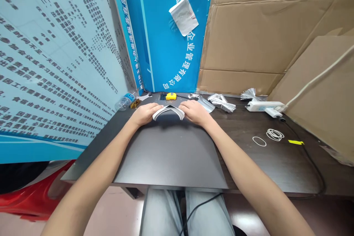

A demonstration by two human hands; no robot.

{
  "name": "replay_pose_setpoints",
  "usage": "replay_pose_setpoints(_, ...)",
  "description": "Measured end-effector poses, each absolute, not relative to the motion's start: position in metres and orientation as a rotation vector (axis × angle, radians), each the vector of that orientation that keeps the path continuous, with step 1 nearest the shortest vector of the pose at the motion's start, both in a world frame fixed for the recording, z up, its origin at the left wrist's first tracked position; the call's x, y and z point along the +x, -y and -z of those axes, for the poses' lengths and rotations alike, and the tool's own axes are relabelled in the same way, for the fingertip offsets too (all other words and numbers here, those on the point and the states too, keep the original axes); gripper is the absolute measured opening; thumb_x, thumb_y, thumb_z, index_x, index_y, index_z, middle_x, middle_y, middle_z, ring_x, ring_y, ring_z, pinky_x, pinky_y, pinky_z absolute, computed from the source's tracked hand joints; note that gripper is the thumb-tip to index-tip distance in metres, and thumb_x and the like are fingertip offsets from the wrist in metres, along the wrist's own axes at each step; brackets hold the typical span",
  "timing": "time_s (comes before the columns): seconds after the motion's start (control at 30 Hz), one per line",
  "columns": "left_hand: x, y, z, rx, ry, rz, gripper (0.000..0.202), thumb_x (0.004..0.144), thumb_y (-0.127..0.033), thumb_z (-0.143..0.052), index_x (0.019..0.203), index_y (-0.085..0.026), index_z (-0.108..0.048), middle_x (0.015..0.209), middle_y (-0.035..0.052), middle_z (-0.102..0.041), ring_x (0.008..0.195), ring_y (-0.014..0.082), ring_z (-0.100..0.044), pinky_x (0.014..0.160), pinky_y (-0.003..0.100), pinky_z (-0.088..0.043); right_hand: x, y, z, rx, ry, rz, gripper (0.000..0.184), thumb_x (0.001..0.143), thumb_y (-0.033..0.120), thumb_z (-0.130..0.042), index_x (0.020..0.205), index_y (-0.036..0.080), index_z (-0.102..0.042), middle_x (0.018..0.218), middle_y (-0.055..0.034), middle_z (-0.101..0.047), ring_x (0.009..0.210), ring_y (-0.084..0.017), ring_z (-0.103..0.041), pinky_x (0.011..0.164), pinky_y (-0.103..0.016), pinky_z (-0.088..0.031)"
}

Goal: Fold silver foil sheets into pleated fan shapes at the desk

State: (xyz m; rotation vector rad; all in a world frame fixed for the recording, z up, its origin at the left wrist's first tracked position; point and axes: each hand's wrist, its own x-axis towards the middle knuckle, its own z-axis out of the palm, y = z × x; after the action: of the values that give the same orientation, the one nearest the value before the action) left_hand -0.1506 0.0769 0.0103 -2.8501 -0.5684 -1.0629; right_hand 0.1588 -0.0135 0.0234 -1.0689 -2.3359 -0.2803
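Stack of thin foil sheets [168, 113] sits at far edge of the mat [166, 155], bowed up in a low arch btwn both hands. L hand [145, 114] is on stack's left end, R hand [195, 113] on its right end, both palm-down. Fingers on each hand lie together, not spread, w/ tips over the stack's ends; thumbs are hidden, so can't tell if either hand is clamping or just pressing down. Stack looks light & fairly soft, w/ a bit of spring, prob. slippery on its faces & easy to crease if bent too sharply. Best hold looks like the two short ends, or a flat pinch through the whole thickness, since sheets could slide apart otherwise. Just past the mat's far edge: small yellow gadget [170, 96], loose foil bag [203, 102] & bundle of silver strips [221, 103], the last two nearest R hand. Right of mat: white power strip [265, 106], rubber bands [275, 134], scrap of yellow tape [295, 142]. Left of mat, further off: plastic water bottle [125, 101] lying on its side. Jeans-clad knees [166, 214] sit below mat's near edge.
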Motion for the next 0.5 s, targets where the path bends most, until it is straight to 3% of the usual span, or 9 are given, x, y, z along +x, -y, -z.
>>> replay_pose_setpoints(0.17, -0.146, -0.072, -0.008, -2.873, 0.776, 1.119, 0.038, 0.099, -0.041, -0.049, 0.128, -0.026, -0.067, 0.104, 0.0085, -0.075, 0.094, 0.0241, -0.074, 0.085, 0.033, -0.057, 0.153, 0.017, -0.026, -1.131, 2.242, 0.103, 0.024, 0.103, 0.03, -0.043, 0.106, 0.023, -0.066, 0.107, -0.0111, -0.072, 0.097, -0.029, -0.062, 0.088, -0.039, -0.044)
replay_pose_setpoints(0.3, -0.131, -0.055, -0.015, -2.927, 1.106, 1.418, 0.036, 0.103, -0.053, -0.048, 0.112, -0.022, -0.065, 0.078, 0.0039, -0.067, 0.063, 0.0209, -0.065, 0.064, 0.032, -0.053, 0.15, 0.021, -0.031, -1.3, 2.004, -0.279, 0.036, 0.106, 0.054, -0.043, 0.099, 0.025, -0.062, 0.093, -0.0044, -0.069, 0.083, -0.026, -0.061, 0.082, -0.038, -0.048)
replay_pose_setpoints(0.4, -0.115, -0.041, -0.021, -3.151, 1.218, 1.652, 0.043, 0.1, -0.064, -0.052, 0.092, -0.022, -0.057, 0.067, 0.0002, -0.056, 0.049, 0.0158, -0.053, 0.048, 0.028, -0.044, 0.148, 0.02, -0.031, -1.271, 1.865, -0.501, 0.04, 0.103, 0.06, -0.048, 0.111, 0.024, -0.064, 0.113, -0.0056, -0.07, 0.103, -0.028, -0.064, 0.095, -0.042, -0.049)
replay_pose_setpoints(0.5, -0.103, -0.027, -0.026, -3.231, 1.364, 1.654, 0.046, 0.1, -0.067, -0.049, 0.092, -0.022, -0.053, 0.062, -0.0017, -0.053, 0.049, 0.0164, -0.053, 0.05, 0.028, -0.043, 0.141, 0.02, -0.029, -1.186, 1.739, -0.668, 0.045, 0.098, 0.053, -0.059, 0.13, 0.022, -0.059, 0.136, -0.0085, -0.065, 0.126, -0.029, -0.059, 0.11, -0.044, -0.045)
